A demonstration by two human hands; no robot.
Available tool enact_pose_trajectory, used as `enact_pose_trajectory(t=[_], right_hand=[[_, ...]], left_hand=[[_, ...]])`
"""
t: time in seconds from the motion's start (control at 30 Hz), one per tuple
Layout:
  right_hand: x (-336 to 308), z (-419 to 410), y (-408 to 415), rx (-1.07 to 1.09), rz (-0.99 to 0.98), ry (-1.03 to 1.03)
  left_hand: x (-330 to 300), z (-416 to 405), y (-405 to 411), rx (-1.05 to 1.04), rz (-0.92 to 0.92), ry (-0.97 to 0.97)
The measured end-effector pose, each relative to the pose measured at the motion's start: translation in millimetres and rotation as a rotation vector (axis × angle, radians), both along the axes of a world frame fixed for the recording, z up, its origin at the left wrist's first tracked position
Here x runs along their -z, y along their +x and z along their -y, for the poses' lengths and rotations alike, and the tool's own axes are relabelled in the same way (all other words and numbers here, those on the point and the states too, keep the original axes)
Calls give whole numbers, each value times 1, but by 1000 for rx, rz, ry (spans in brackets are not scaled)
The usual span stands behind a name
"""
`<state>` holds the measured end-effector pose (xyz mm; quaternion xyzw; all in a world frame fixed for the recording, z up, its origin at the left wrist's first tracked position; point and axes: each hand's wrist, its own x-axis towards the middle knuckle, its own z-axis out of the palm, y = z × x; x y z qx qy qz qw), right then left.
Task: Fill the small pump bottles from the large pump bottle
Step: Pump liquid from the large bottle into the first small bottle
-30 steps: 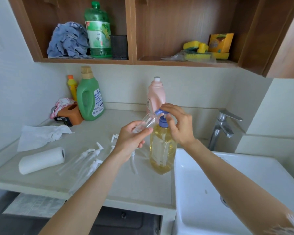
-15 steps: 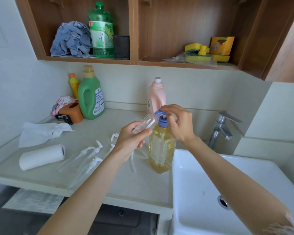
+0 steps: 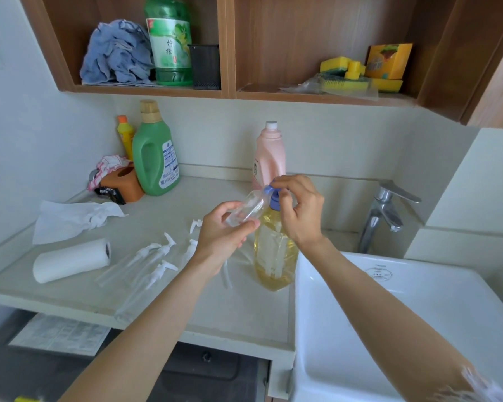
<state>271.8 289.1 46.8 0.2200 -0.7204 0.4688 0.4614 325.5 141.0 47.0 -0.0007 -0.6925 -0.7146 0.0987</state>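
Amber liquid fills most of the large pump bottle, which stands upright at the right edge of the counter, just beside the white sink basin. In the head view, the left hand is curled around a small clear bottle, gripping its lower part between thumb and fingers and tilting it so its open mouth meets the blue pump spout. The right hand rests on top of the blue pump head, fingertips bent over it, half closed and apparently pressing. This looks like the dispensing step for one small bottle; whether liquid has entered it I cannot tell, since it still reads as clear. Several more small pump bottles lie on their sides towards the counter's front left, next to a paper towel roll, with loose white pump tops nearby. Next would likely come repeated firm presses while the mouth is held snug under the spout, since a slip would spill onto the counter.
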Motion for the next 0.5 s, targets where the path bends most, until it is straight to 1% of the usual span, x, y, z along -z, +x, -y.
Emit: enact_pose_trajectory(t=[0.13,0.4,0.5], right_hand=[[10,-2,2,-11,22,24],[-27,-15,1,-39,82,180],[-28,-16,-1,-34,87,249]], left_hand=[[2,2,0,-12,6,-36],[-8,3,1,77,14,7],[-10,4,-1,80,16,4]])
